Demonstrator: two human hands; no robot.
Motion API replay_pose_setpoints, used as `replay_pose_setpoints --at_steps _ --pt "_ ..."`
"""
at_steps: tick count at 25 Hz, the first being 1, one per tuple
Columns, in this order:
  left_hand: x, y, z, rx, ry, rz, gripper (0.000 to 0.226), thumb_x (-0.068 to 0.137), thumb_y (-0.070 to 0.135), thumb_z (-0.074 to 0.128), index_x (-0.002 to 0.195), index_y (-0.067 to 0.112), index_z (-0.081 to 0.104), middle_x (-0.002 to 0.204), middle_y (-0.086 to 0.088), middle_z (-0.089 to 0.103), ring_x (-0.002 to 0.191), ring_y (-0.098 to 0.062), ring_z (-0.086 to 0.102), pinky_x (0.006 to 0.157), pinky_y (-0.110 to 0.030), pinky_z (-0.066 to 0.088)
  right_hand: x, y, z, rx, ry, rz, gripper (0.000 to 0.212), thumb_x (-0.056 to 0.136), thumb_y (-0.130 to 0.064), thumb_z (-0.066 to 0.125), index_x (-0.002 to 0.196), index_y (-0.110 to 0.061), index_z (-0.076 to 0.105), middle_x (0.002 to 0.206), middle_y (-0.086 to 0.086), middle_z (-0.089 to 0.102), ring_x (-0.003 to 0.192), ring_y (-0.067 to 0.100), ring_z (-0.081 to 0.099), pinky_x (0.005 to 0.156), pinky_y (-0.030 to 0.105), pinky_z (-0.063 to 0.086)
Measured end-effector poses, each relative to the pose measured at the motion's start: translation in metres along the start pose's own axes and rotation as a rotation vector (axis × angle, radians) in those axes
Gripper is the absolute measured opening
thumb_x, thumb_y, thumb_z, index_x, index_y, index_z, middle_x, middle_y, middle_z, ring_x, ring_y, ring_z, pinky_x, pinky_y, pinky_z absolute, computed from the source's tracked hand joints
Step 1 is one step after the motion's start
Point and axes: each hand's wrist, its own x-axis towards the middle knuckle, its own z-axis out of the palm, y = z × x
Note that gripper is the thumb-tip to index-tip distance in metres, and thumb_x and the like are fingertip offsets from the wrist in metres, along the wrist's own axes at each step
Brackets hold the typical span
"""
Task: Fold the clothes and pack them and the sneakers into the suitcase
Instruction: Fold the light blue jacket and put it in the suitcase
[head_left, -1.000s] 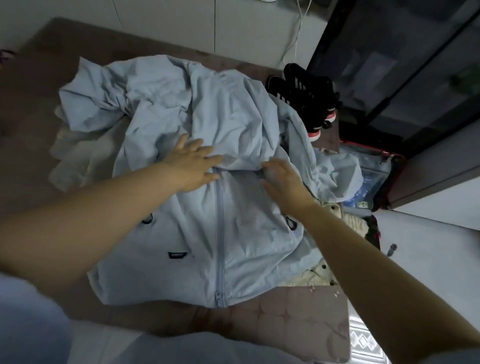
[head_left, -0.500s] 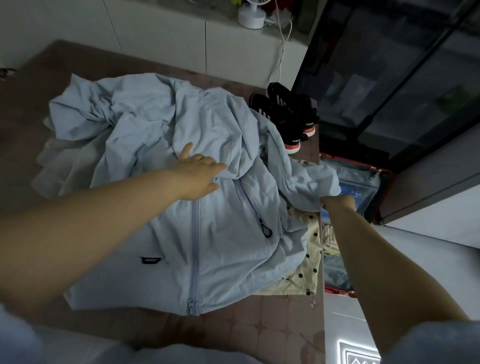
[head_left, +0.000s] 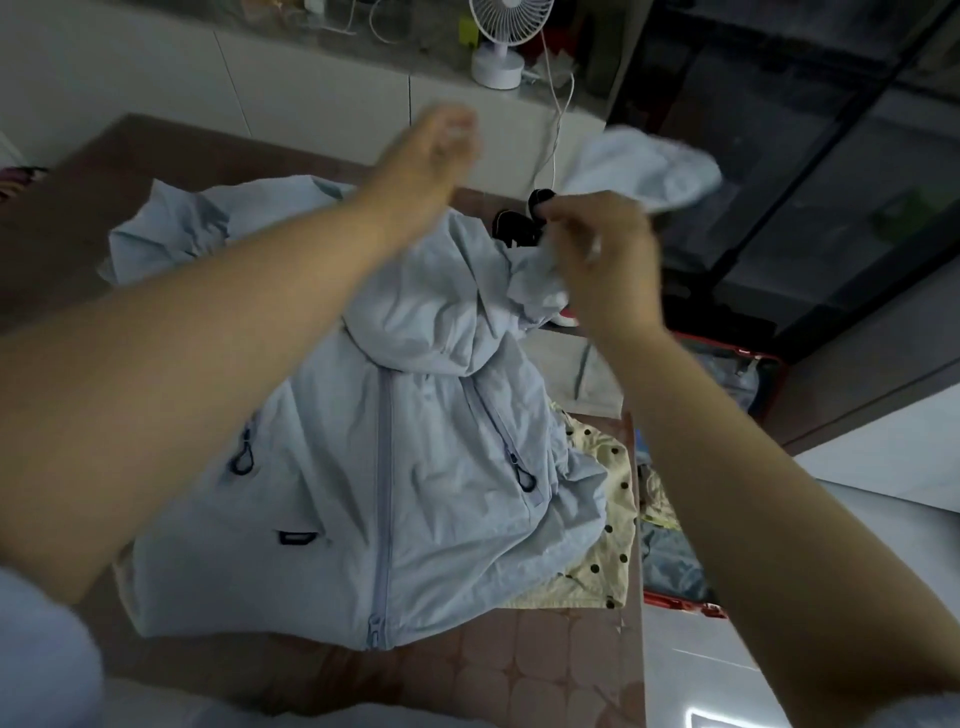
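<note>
While both hands are raised and apart, the right hand (head_left: 597, 265) has its fingers curled tight round a bunched fold of the pale-blue zip jacket (head_left: 415, 467). From that grip a loose sleeve (head_left: 649, 171) flares up and away past the knuckles. The left hand (head_left: 423, 161) is higher and blurred. Its fingers look curled on a pale scrap of the same cloth, and the jacket's top rises to its wrist.

Below and between the two forearms the jacket hangs front side up with its zip closed. Its hem lies on the brown patterned counter (head_left: 545, 660). Under the right forearm, a cream polka-dot garment (head_left: 602, 519) pokes out from beneath the jacket's edge. Just behind the right hand's fingers sit the black sneakers (head_left: 514, 228), partly hidden. Beyond the right forearm, off the counter's edge, a red-rimmed suitcase (head_left: 680, 605) lies open with some things inside. Farther off, past the left hand, a white fan (head_left: 498, 47) stands on a ledge.
</note>
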Motion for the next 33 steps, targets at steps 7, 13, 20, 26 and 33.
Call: replay_pose_setpoints --at_steps 7,13,20,26,33 --pt "-0.017 -0.052 -0.076 0.201 0.102 -0.299 0.027 0.094 0.041 0.043 0.106 0.021 0.055 0.109 -0.001 0.056 0.098 -0.02 0.054 0.084 -0.031 0.038 -0.118 -0.047 0.128 -0.155 -0.477 -0.732 0.024 0.06 0.003 0.071 0.069 -0.018 0.073 0.066 0.0 0.063 0.075 0.026 0.062 0.103 0.048 0.029" --pt "-0.084 -0.147 -0.076 0.742 -0.52 -0.413 0.074 0.071 0.059 0.068 0.131 0.026 0.041 0.127 0.001 0.053 0.111 -0.02 0.052 0.096 -0.037 0.044 -0.13 -0.023 0.121 0.066 -0.684 -0.506 0.013 0.068 -0.009 0.067 0.081 -0.011 0.068 0.082 0.005 0.066 0.084 0.025 0.057 0.099 0.041 0.03" --pt "-0.104 -0.163 -0.119 0.675 -0.504 -0.423 0.061 0.063 0.053 0.078 0.113 0.027 0.053 0.102 0.007 0.06 0.092 -0.011 0.057 0.078 -0.027 0.046 -0.052 0.082 0.097 -0.398 -0.773 0.376 0.06 0.078 -0.005 0.063 0.133 -0.01 0.041 0.137 0.014 0.044 0.125 0.034 0.04 0.1 0.039 0.035" --pt "-0.109 -0.165 -0.128 1.107 -0.674 -0.371 0.044 0.066 0.062 0.069 0.096 0.036 0.048 0.103 0.009 0.037 0.107 -0.014 0.035 0.093 -0.028 0.035 -0.012 0.103 0.074 -0.329 -0.618 0.318 0.016 0.075 0.002 0.058 0.089 -0.004 0.059 0.089 0.016 0.062 0.081 0.033 0.058 0.067 0.035 0.044" --pt "-0.073 -0.127 -0.119 0.407 -0.262 -0.132 0.014 0.077 0.036 0.072 0.078 0.031 0.059 0.088 0.014 0.064 0.085 -0.002 0.059 0.079 -0.026 0.047 0.011 0.116 0.029 -0.34 -0.243 0.414 0.019 0.074 0.012 0.046 0.089 0.003 0.054 0.089 0.016 0.051 0.079 0.025 0.045 0.068 0.027 0.031"
